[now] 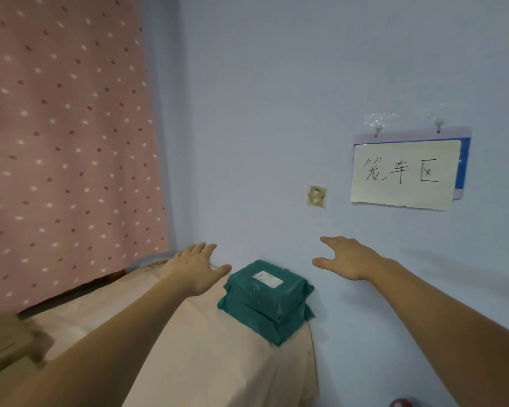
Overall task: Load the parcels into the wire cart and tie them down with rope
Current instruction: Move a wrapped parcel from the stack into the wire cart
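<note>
Two green plastic-wrapped parcels [266, 301], stacked one on the other, the upper bearing a white label [267, 279], rest on a table draped in pale cloth [206, 362] beside the blue wall [276, 113]. The left hand [196, 267] and right hand [346, 258] hover either side of the stack, fingers extended, holding nothing.

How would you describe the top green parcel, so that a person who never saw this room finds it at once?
Find the handwritten paper sign on the blue wall; below it to the left stands a table under a pale cloth. On its far right corner two green parcels are stacked. The top green parcel is the one with a white label.
</note>
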The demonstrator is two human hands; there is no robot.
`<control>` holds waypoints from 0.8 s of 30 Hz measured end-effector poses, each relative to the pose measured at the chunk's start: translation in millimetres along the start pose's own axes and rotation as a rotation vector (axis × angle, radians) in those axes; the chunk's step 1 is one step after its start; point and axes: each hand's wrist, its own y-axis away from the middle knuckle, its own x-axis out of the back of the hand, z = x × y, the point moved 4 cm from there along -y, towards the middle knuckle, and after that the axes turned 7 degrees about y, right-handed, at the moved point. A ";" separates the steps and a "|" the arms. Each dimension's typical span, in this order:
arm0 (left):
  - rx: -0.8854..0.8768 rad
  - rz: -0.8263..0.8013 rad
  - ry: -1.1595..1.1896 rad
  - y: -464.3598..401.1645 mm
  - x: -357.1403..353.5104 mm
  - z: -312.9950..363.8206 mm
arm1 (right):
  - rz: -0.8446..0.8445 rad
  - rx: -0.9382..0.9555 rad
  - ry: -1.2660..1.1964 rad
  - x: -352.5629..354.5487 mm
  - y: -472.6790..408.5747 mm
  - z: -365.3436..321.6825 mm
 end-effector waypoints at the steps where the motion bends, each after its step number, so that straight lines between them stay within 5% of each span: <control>1: 0.002 -0.002 0.002 -12.0 -4.4 -2.3 | -0.003 0.000 0.000 -3.5 -13.7 -0.3; 24: -0.133 -0.165 0.102 -312.5 -151.0 -53.4 | -0.194 -0.153 -0.006 -134.3 -265.3 16.4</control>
